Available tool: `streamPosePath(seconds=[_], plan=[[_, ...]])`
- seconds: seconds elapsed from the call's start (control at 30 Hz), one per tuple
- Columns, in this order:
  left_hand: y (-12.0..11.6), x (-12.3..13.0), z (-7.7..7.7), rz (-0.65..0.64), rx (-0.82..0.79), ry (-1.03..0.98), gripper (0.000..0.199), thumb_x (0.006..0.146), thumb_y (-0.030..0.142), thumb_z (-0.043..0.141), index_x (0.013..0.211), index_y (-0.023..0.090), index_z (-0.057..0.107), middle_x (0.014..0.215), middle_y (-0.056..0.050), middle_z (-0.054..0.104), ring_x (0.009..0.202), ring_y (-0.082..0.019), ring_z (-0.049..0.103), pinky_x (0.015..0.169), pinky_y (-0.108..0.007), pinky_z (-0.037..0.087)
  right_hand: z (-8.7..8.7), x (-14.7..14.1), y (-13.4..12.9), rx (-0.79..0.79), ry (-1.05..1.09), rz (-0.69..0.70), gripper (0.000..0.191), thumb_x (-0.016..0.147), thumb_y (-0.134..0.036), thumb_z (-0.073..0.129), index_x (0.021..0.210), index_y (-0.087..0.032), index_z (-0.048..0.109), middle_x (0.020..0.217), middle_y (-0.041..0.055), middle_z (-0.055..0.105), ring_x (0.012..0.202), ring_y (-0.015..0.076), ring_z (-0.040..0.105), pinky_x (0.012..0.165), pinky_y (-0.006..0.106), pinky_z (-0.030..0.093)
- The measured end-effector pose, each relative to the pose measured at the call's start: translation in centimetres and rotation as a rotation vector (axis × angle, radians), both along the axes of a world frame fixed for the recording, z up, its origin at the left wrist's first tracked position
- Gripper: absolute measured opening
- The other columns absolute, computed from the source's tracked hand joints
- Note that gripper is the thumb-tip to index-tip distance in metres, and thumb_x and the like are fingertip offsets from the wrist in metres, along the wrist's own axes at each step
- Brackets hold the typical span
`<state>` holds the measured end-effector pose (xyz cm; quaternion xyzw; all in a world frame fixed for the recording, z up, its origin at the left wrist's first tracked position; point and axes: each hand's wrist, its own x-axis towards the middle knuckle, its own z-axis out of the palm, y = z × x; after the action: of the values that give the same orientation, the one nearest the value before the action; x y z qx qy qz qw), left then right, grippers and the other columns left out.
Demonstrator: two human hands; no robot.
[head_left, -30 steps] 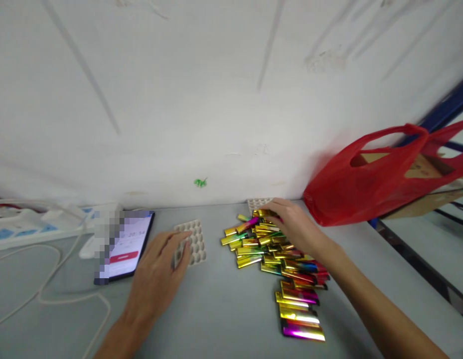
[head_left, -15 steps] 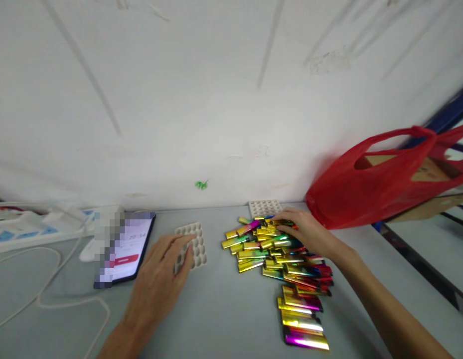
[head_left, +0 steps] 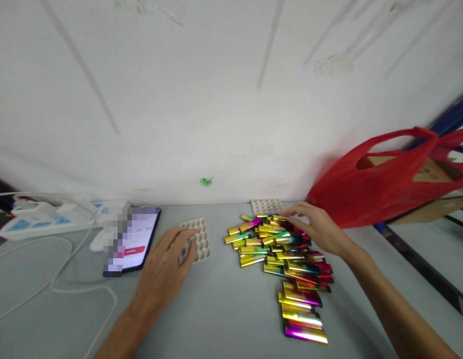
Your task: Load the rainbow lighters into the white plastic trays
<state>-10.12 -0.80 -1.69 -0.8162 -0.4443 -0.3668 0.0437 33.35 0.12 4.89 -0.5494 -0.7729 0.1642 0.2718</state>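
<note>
My left hand (head_left: pixel 167 267) lies over the left part of a small white tray (head_left: pixel 203 243) with rows of round hollows. Its fingers are stretched out and the thumb stands apart from them. Right of the tray spreads a pile of shiny metallic lighters (head_left: pixel 253 249), gold shading into purple, green, blue and red. At the pile's back right edge is my right hand (head_left: pixel 317 227), fingers loosely bent and thumb apart; no lighter shows in its grasp. Its fingertips are partly hidden among the back lighters. Several lighters (head_left: pixel 302 319) lie side by side nearer me.
A second white tray (head_left: pixel 266 205) lies against the wall behind the pile. On the left are a phone (head_left: pixel 136 244), a white power strip (head_left: pixel 40 222) and a loose cable (head_left: pixel 81 288). A red plastic bag (head_left: pixel 381 184) holding cardboard stands at the right.
My right hand has lifted and shifted slightly right over the back of the pile, its fingers spreading a little. My left hand stays over the tray. The whole view has shifted slightly.
</note>
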Motion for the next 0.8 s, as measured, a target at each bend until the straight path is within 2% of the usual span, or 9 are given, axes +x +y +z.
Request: streamPosePath(seconds=[0.13,0.2,0.3,0.4,0.43,0.5,0.63,0.73,0.8], plan=[[0.0,0.0,-0.2,-0.011,-0.015,0.01,0.022,0.123,0.03,0.052,0.136,0.025,0.069,0.124,-0.01,0.075,0.116,-0.033,0.077,0.109,-0.05,0.061,1.8,-0.3,-2.1,0.021,0.025,-0.039,0.03,0.116,-0.043,0.066,0.122,-0.025,0.09,0.121,0.0114,0.088,0.114,0.0321,0.082,0.098,0.046,0.068],[0.1,-0.1,-0.3,-0.001,-0.025,0.016,0.023,0.123,0.032,0.051,0.137,0.026,0.069,0.126,-0.011,0.074,0.118,-0.035,0.077,0.11,-0.052,0.061,2.8,-1.0,-4.5,0.025,0.042,-0.05,0.029,0.117,-0.045,0.067,0.125,-0.027,0.089,0.12,0.0102,0.087,0.11,0.03,0.082,0.092,0.041,0.069],[0.2,-0.2,-0.4,0.018,-0.04,0.021,0.025,0.123,0.033,0.051,0.138,0.026,0.069,0.127,-0.012,0.072,0.118,-0.036,0.076,0.109,-0.053,0.062,3.4,-2.6,-9.6,-0.062,0.066,-0.022,0.022,0.116,-0.047,0.073,0.123,-0.033,0.088,0.111,0.0062,0.085,0.096,0.0248,0.081,0.072,0.03,0.067],[0.2,-0.2,-0.3,0.028,-0.045,0.023,0.026,0.123,0.033,0.051,0.141,0.026,0.068,0.128,-0.012,0.071,0.12,-0.036,0.075,0.111,-0.053,0.062,1.8,-3.9,-14.7,-0.097,-0.022,0.105,0.01,0.112,-0.039,0.082,0.12,-0.035,0.087,0.101,0.0017,0.084,0.084,0.0212,0.082,0.072,0.027,0.069],[0.2,-0.2,-0.2,0.031,-0.043,0.023,0.027,0.123,0.033,0.051,0.141,0.026,0.068,0.129,-0.012,0.071,0.121,-0.036,0.075,0.112,-0.053,0.062,0.8,-4.1,-16.0,-0.056,-0.06,0.123,0.011,0.109,-0.034,0.085,0.12,-0.034,0.086,0.096,0.0005,0.082,0.078,0.0202,0.081,0.071,0.026,0.069],[0.1,-0.2,0.0,0.036,-0.035,0.023,0.027,0.123,0.033,0.05,0.143,0.025,0.068,0.13,-0.013,0.07,0.123,-0.037,0.074,0.112,-0.054,0.062,-1.2,-4.4,-17.9,0.048,-0.142,0.133,0.018,0.107,-0.027,0.084,0.124,-0.032,0.084,0.102,0.0038,0.085,0.082,0.0228,0.085,0.074,0.028,0.072],[0.0,-0.1,0.3,0.033,-0.026,0.025,0.027,0.123,0.033,0.051,0.142,0.026,0.069,0.13,-0.013,0.071,0.122,-0.036,0.075,0.113,-0.054,0.063,-4.1,-4.5,-19.2,0.248,-0.208,0.079,0.02,0.117,-0.027,0.066,0.133,-0.027,0.077,0.103,0.0074,0.085,0.08,0.0243,0.088,0.069,0.029,0.073],[0.0,-0.2,0.4,0.028,-0.024,0.028,0.026,0.122,0.031,0.051,0.141,0.026,0.069,0.129,-0.012,0.071,0.122,-0.036,0.076,0.111,-0.053,0.063,-4.7,-4.8,-19.2,0.299,-0.258,0.039,0.019,0.119,-0.026,0.059,0.132,-0.025,0.072,0.101,0.0076,0.085,0.077,0.0244,0.088,0.065,0.03,0.072],[0.0,-0.1,0.4,0.025,-0.017,0.026,0.026,0.122,0.031,0.051,0.141,0.025,0.068,0.129,-0.012,0.072,0.121,-0.036,0.076,0.11,-0.053,0.063,-4.9,-5.0,-19.3,0.292,-0.308,0.059,0.018,0.118,-0.022,0.055,0.125,-0.024,0.071,0.098,0.0064,0.084,0.074,0.0242,0.087,0.064,0.031,0.071]])
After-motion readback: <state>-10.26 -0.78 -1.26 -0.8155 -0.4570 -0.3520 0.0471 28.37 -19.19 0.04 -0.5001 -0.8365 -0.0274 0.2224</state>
